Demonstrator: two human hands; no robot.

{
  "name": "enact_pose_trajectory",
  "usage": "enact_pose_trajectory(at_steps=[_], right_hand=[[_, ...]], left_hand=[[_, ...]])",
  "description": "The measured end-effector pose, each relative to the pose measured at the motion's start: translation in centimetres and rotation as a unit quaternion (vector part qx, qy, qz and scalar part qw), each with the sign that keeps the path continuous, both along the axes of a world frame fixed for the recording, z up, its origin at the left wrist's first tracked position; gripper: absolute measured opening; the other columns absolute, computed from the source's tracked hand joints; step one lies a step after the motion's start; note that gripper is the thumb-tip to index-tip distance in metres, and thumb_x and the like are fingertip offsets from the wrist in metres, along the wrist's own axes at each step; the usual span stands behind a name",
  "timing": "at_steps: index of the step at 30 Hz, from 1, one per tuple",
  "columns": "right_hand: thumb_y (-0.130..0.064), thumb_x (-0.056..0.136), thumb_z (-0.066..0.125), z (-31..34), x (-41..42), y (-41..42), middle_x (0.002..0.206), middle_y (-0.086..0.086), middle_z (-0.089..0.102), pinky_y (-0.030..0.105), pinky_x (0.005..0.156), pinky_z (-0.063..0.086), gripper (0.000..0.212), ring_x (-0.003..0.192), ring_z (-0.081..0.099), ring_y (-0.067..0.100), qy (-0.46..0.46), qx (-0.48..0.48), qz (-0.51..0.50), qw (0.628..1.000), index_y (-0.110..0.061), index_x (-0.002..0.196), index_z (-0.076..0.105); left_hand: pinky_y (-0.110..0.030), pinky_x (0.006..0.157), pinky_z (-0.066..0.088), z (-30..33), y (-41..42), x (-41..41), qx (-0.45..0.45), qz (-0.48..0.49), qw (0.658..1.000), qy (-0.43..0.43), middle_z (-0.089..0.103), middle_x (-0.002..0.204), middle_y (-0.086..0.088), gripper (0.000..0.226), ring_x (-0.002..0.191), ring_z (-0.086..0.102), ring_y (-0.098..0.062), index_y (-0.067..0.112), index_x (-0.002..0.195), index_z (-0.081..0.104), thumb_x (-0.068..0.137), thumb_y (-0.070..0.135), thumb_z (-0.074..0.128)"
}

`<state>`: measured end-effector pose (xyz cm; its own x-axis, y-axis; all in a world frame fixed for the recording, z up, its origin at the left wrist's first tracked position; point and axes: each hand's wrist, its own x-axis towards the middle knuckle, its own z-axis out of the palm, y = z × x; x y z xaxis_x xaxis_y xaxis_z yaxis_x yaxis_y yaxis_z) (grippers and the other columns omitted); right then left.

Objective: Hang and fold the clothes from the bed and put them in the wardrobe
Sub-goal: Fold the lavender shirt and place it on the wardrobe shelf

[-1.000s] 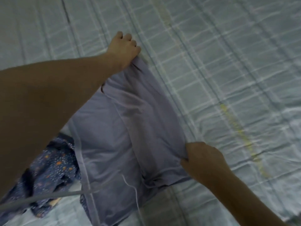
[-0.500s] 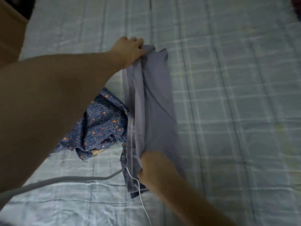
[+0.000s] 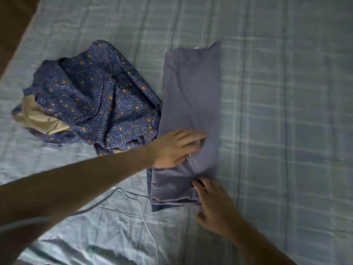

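A pale blue checked bedsheet (image 3: 286, 111) fills the view, with a brown edge of bedside or floor at the upper left. On it lies a grey-purple garment (image 3: 193, 96), folded into a long narrow strip whose long axis runs away from the person, the far end square and flat, the near end wrinkled and layered. Touching its left edge is a crumpled floral garment (image 3: 99, 92) with a beige piece tucked in it. A thin white cable (image 3: 145, 217) trails over the sheet near the strip's near corner.

The left hand (image 3: 175, 148) lies on the strip's near half, fingers spread and fairly straight, pressing the cloth flat. The right hand (image 3: 214, 203) sits at the near right corner, its fingers on the cloth's edge; whether they pinch it or only rest there cannot be told.

The cloth looks light, thin and limp, likely to slide out of its fold if lifted by one point. It would best be taken at both near corners, or supported under the middle, and folded along its length toward the far end.
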<state>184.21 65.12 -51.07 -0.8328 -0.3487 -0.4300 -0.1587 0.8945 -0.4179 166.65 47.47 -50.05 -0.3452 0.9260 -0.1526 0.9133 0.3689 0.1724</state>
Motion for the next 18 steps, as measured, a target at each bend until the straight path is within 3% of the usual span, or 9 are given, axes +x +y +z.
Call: enact_pose_trajectory(at_steps=[3, 6, 9, 12, 15, 18], right_hand=[[-0.032, 0.042, 0.067, -0.9, -0.3, 0.4, 0.119, 0.004, 0.053, 0.031, 0.082, 0.053, 0.090, 0.102, 0.054, 0.025, 0.011, 0.003, 0.022, 1.000, -0.012, 0.129, 0.051], [-0.027, 0.045, 0.067, -1.2, -0.9, 0.5, 0.115, 0.005, 0.055, 0.034, 0.078, 0.053, 0.084, 0.098, 0.056, 0.027, 0.045, -0.001, 0.049, 0.998, -0.013, 0.126, 0.052], [-0.026, 0.046, 0.072, -0.8, -1.2, 0.4, 0.109, 0.002, 0.056, 0.035, 0.074, 0.051, 0.077, 0.095, 0.056, 0.025, 0.052, 0.020, 0.072, 0.996, -0.015, 0.121, 0.057], [-0.023, 0.044, 0.078, -0.4, -1.3, -0.2, 0.097, 0.002, 0.056, 0.036, 0.065, 0.050, 0.063, 0.085, 0.056, 0.025, 0.071, 0.054, 0.094, 0.992, -0.017, 0.104, 0.059], [-0.012, 0.053, 0.068, -0.2, -1.9, -1.3, 0.074, 0.003, 0.055, 0.033, 0.048, 0.046, 0.029, 0.066, 0.057, 0.025, 0.138, 0.092, 0.092, 0.982, -0.018, 0.078, 0.056], [-0.003, 0.048, 0.066, 0.5, -3.0, -2.0, 0.061, 0.003, 0.058, 0.027, 0.040, 0.045, 0.024, 0.055, 0.060, 0.025, 0.157, 0.108, 0.077, 0.979, -0.017, 0.066, 0.059]], left_hand=[[-0.040, 0.113, 0.021, -1.8, -3.9, 8.2, -0.022, 0.043, 0.999, 0.006, 0.042, 0.149, -0.007, 0.054, 0.132, 0.042, -0.025, 0.017, 0.137, 0.051, 0.086, 0.035, 0.050], [-0.044, 0.113, 0.023, -2.3, -6.7, 12.5, -0.020, 0.123, 0.992, 0.004, 0.051, 0.134, -0.005, 0.057, 0.121, 0.048, -0.025, 0.018, 0.140, 0.049, 0.089, 0.043, 0.050], [-0.042, 0.109, 0.028, -1.4, -6.8, 14.2, -0.033, 0.142, 0.989, -0.018, 0.052, 0.119, -0.005, 0.074, 0.111, 0.047, -0.026, 0.015, 0.138, 0.049, 0.076, 0.054, 0.055], [-0.041, 0.105, 0.036, -1.2, -5.8, 14.2, -0.087, 0.149, 0.984, -0.035, 0.050, 0.121, -0.007, 0.083, 0.112, 0.047, -0.028, 0.011, 0.138, 0.045, 0.063, 0.045, 0.059], [-0.038, 0.089, 0.048, -1.3, -4.6, 13.9, -0.103, 0.171, 0.980, -0.016, 0.053, 0.113, -0.005, 0.067, 0.101, 0.052, -0.027, 0.013, 0.124, 0.053, 0.062, 0.032, 0.067], [-0.033, 0.062, 0.049, -0.4, -3.3, 13.9, -0.080, 0.218, 0.973, 0.000, 0.057, 0.094, -0.003, 0.043, 0.083, 0.058, -0.025, 0.017, 0.100, 0.061, 0.059, 0.025, 0.069]])
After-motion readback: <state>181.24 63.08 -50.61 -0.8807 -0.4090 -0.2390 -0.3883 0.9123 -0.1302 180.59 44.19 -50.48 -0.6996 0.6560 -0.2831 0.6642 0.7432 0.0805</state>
